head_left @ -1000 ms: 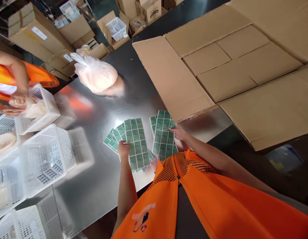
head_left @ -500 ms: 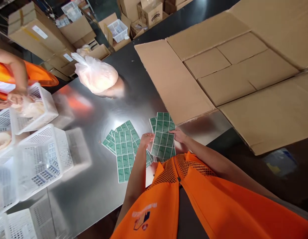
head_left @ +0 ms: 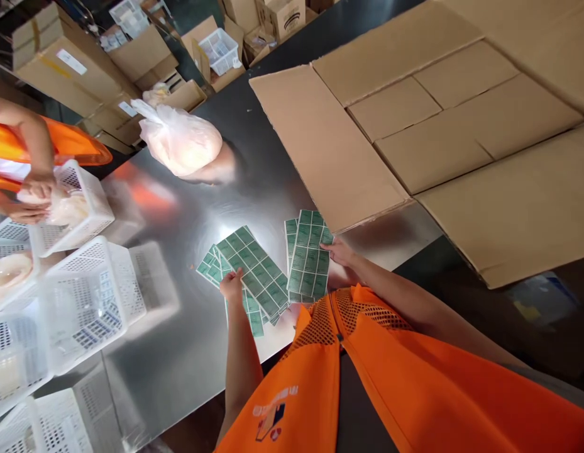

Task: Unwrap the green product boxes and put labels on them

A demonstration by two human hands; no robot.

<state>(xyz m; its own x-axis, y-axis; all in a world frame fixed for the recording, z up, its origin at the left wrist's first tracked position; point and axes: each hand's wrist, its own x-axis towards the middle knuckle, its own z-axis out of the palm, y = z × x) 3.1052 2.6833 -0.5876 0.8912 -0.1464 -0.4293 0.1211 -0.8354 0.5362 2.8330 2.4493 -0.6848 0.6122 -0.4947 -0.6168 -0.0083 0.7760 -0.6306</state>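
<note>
My left hand point(head_left: 232, 284) holds a green label sheet point(head_left: 252, 269) by its edge, over a fanned heap of green label sheets point(head_left: 211, 267) on the shiny steel table point(head_left: 188, 352). My right hand point(head_left: 337, 253) grips the right edge of a stack of green label sheets point(head_left: 309, 255), tilted up just above the table. Both stacks lie close in front of my orange vest.
A large flattened cardboard box point(head_left: 428, 126) covers the table's right side. A tied plastic bag point(head_left: 181, 141) lies at the far middle. White mesh baskets point(head_left: 84, 302) stand at the left, where another person's hands point(head_left: 32, 195) work over a basket. Cartons are piled behind.
My left hand went to the right stack, then came back left carrying one sheet, which now lies angled over the heap. My right hand kept its stack in place.
</note>
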